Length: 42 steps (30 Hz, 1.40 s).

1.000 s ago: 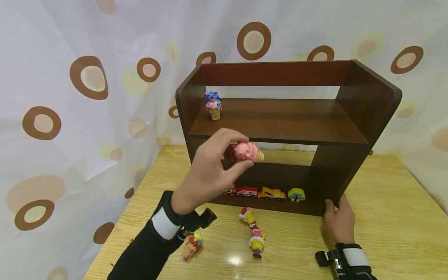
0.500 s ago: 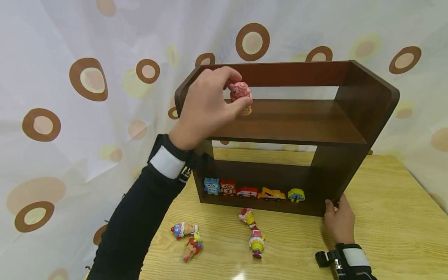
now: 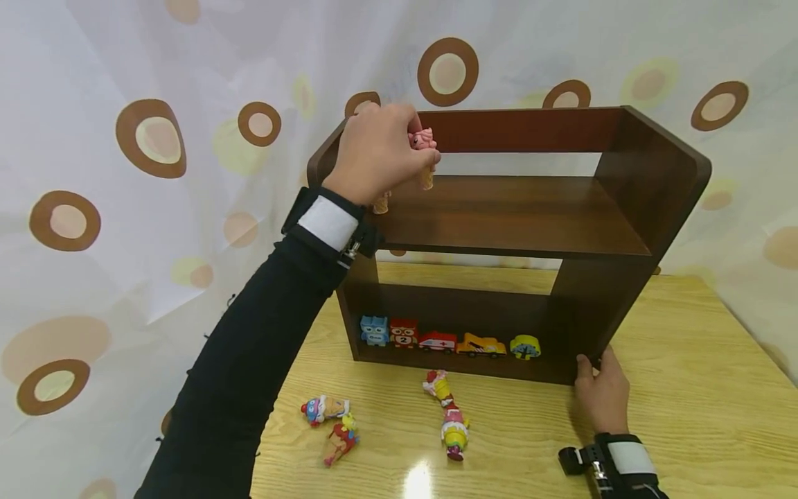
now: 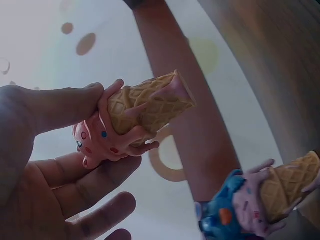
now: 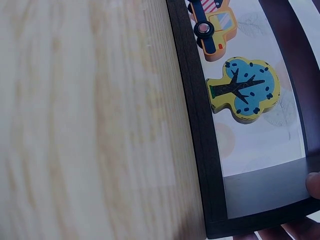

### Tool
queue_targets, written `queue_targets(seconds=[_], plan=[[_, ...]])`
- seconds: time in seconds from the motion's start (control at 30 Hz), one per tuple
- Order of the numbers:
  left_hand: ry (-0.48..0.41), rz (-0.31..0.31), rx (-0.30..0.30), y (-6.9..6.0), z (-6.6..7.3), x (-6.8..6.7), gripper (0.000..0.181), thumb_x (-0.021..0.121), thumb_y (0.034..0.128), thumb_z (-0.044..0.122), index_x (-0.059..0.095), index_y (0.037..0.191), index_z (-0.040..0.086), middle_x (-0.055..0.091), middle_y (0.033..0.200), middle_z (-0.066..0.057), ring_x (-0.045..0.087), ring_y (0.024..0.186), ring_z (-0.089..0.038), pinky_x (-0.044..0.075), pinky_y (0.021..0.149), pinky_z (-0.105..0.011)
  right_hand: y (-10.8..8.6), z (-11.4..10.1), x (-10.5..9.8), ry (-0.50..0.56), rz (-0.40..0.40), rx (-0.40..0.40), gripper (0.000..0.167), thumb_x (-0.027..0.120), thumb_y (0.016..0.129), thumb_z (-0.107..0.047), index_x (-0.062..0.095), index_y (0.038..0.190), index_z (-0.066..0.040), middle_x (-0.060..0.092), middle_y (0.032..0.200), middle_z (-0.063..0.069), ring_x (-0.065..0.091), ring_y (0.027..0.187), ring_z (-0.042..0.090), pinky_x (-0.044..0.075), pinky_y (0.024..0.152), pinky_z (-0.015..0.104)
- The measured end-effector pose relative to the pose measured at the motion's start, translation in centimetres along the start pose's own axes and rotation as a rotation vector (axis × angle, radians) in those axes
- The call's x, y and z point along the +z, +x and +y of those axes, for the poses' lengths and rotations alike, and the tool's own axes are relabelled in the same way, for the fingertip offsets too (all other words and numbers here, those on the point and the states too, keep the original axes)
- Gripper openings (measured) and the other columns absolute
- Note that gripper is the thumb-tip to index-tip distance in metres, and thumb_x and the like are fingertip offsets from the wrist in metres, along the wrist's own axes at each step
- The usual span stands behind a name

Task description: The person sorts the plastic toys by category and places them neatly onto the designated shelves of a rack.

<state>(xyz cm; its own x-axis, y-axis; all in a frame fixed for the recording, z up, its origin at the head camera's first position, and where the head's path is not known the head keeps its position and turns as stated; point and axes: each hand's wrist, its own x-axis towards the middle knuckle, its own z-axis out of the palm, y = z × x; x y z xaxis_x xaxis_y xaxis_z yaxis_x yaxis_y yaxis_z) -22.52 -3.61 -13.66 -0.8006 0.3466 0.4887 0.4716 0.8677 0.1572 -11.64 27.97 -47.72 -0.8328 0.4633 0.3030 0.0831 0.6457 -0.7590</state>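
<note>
My left hand (image 3: pixel 382 151) pinches a pink ice-cream-cone figure (image 3: pixel 424 141) over the left part of the upper shelf (image 3: pixel 511 215). In the left wrist view the thumb and fingers hold the pink figure (image 4: pixel 107 135) by its scoop, cone pointing away. Beside it on the shelf stands a blue-and-pink cone figure (image 4: pixel 250 205), mostly hidden behind my left hand in the head view, with its cone (image 3: pixel 382 203) showing. My right hand (image 3: pixel 603 394) grips the lower right corner of the dark brown shelf unit; in the right wrist view only fingertips (image 5: pixel 314 185) show at that corner.
The lower shelf holds a blue owl block (image 3: pixel 375 330), a red owl block (image 3: pixel 404 333), a red-and-white vehicle (image 3: pixel 438 341), a yellow truck (image 3: pixel 481 345) and a tree block (image 3: pixel 525 346). Several cone figures (image 3: pixel 454 433) lie on the wooden table (image 3: pixel 704 388) before the unit.
My left hand has risen with the pink figure from in front of the lower opening to the upper shelf, and the cone has turned to point downward. My right hand stays at the corner.
</note>
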Motion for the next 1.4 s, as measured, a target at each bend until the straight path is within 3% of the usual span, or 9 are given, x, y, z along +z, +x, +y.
queue_targets(seconds=[0.1, 0.4, 0.63, 1.4], plan=[[0.014, -0.042, -0.026, 0.4, -0.3, 0.5, 0.035, 0.062, 0.0922, 0.043, 0.07, 0.102, 0.01, 0.071, 0.094, -0.004, 0.057, 0.096, -0.023, 0.048, 0.083, -0.035, -0.2, -0.1, 0.0, 0.001, -0.01, 0.014, 0.037, 0.044, 0.102, -0.007, 0.044, 0.136, 0.008, 0.052, 0.135, 0.035, 0.05, 0.123, 0.053, 0.041, 0.099, 0.064], [-0.014, -0.097, -0.07, 1.3, -2.0, 2.0, 0.033, 0.063, 0.0919, 0.041, 0.071, 0.101, 0.01, 0.069, 0.091, -0.004, 0.059, 0.089, -0.019, 0.044, 0.068, -0.028, -0.1, -0.2, 0.5, 0.016, -0.023, 0.002, 0.039, 0.045, 0.102, -0.007, 0.043, 0.139, 0.006, 0.051, 0.137, 0.034, 0.049, 0.126, 0.052, 0.04, 0.101, 0.064], [-0.016, -0.143, -0.084, 1.2, -2.9, 3.7, 0.038, 0.065, 0.0897, 0.042, 0.072, 0.106, 0.009, 0.073, 0.1, -0.007, 0.06, 0.093, -0.022, 0.054, 0.079, -0.035, -0.7, -0.1, 0.3, 0.014, -0.021, -0.024, 0.037, 0.045, 0.101, -0.005, 0.044, 0.136, 0.009, 0.052, 0.134, 0.035, 0.05, 0.123, 0.054, 0.042, 0.097, 0.065], [0.042, -0.184, -0.079, 0.4, -2.3, 3.8, 0.036, 0.067, 0.0906, 0.043, 0.07, 0.108, 0.011, 0.071, 0.1, -0.005, 0.06, 0.095, -0.023, 0.051, 0.081, -0.036, -0.9, -0.3, 0.1, 0.004, -0.004, -0.03, 0.039, 0.045, 0.101, -0.005, 0.043, 0.138, 0.008, 0.052, 0.134, 0.035, 0.051, 0.123, 0.053, 0.041, 0.099, 0.063]])
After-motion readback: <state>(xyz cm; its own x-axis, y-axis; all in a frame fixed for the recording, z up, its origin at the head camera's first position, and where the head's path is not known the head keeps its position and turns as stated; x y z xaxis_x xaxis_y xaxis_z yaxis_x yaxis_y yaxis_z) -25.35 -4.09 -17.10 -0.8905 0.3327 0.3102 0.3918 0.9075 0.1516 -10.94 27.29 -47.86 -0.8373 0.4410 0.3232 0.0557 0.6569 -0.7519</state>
